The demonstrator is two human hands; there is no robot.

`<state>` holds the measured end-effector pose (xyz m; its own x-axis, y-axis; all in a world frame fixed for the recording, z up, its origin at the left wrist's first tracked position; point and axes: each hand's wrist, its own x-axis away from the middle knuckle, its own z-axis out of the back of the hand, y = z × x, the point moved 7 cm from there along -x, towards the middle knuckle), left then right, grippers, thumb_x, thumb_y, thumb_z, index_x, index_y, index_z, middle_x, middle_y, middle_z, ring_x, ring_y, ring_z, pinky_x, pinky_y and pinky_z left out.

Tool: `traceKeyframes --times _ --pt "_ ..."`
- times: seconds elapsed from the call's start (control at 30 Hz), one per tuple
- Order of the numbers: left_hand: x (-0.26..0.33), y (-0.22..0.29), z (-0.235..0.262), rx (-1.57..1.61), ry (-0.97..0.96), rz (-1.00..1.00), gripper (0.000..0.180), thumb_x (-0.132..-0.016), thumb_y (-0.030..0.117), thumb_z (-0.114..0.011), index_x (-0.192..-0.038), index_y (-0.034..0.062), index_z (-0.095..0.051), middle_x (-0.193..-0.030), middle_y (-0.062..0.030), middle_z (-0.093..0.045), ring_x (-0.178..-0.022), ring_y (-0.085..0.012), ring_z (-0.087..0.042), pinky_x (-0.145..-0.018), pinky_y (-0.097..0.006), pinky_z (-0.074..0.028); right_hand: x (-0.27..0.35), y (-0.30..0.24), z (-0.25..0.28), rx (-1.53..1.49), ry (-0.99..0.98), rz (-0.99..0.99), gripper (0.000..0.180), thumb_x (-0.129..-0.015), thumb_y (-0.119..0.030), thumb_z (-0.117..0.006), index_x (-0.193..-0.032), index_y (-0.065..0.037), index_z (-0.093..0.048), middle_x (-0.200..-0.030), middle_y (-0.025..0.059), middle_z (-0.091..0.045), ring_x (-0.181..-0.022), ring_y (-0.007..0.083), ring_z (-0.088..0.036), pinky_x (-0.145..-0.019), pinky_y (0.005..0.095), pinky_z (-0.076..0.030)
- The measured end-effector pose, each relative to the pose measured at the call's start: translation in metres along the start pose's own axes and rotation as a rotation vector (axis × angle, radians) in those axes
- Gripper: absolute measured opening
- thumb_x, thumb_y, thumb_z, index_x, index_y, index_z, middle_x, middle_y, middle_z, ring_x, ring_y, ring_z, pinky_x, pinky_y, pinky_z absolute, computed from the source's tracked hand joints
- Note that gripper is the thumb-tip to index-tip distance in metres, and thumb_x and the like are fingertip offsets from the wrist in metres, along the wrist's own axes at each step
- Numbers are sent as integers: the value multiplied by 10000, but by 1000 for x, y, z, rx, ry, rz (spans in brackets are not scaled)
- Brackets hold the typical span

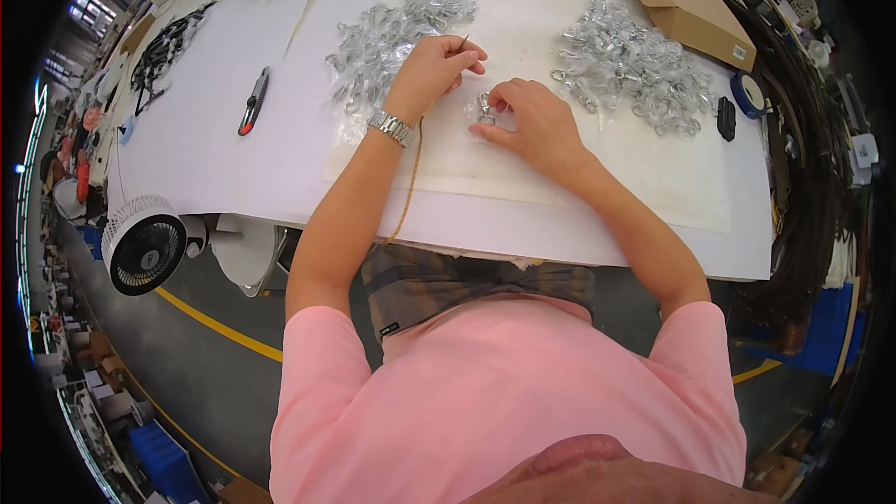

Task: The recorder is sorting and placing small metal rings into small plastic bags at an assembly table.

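My left hand (437,70) is closed in a pinch over the middle of the table, with a thin pointed tip sticking up past its fingertips. A tan cord (411,177) comes out from under that wrist and hangs down to the table's near edge. To its right, my right hand (539,129) has its thumb and forefinger curled about a small silver metal clasp (485,109), which lies by a bit of clear plastic. Heaps of silver clasps in clear plastic lie beyond the hands, one pile (373,51) at the left and another pile (639,70) at the right.
A box cutter (254,103) lies left on the white table (215,163). Black straps (168,54) are further left. An open cardboard box (691,14), blue tape roll (748,95) and small black object (726,119) stand along the right. A fan (147,247) is at the near left edge.
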<state>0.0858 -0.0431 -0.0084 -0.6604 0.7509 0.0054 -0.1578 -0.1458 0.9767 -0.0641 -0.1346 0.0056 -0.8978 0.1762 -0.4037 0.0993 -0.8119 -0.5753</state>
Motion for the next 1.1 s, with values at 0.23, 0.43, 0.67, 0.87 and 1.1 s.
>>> traceKeyframes --times 0.23,0.43,0.67,0.87,1.1 --pt "3 -4 6 -95 -37 12 251 -980 203 -638 -1105 15 -747 -921 -38 -754 -538 -24 -461 -485 -210 -382 0 -9 -14 396 33 169 150 -830 -177 -725 -870 -48 -661 -848 102 -659 -817 283 -664 -733 426 -549" --pt "8 7 -6 -43 -92 28 299 -977 268 -678 -1150 34 -747 -899 -18 -740 -539 -27 -456 -494 -207 -381 -9 25 5 94 -31 -145 161 -882 -164 -673 -919 -9 -696 -858 112 -714 -808 239 -702 -725 362 -566" --pt "4 1 -27 -280 -131 -176 216 -937 234 -740 -1031 41 -764 -719 36 -675 -550 -34 -446 -521 -210 -369 -15 69 4 -724 -71 -502 187 -1009 -217 -635 -1028 -37 -680 -894 10 -711 -825 97 -688 -708 250 -555" --pt "15 15 -32 -90 -82 -108 172 -943 190 -728 -962 19 -728 -807 -56 -763 -509 -27 -430 -471 -215 -328 -17 51 12 -803 -59 -468 249 -997 -271 -690 -1010 -23 -677 -874 32 -709 -769 95 -668 -681 263 -551" --pt "13 7 -24 303 -104 41 208 -1006 216 -664 -977 11 -647 -767 -109 -719 -434 -22 -374 -407 -215 -239 -18 48 24 -842 -53 -365 214 -984 -231 -728 -1022 -25 -686 -787 20 -692 -687 74 -636 -626 227 -522"
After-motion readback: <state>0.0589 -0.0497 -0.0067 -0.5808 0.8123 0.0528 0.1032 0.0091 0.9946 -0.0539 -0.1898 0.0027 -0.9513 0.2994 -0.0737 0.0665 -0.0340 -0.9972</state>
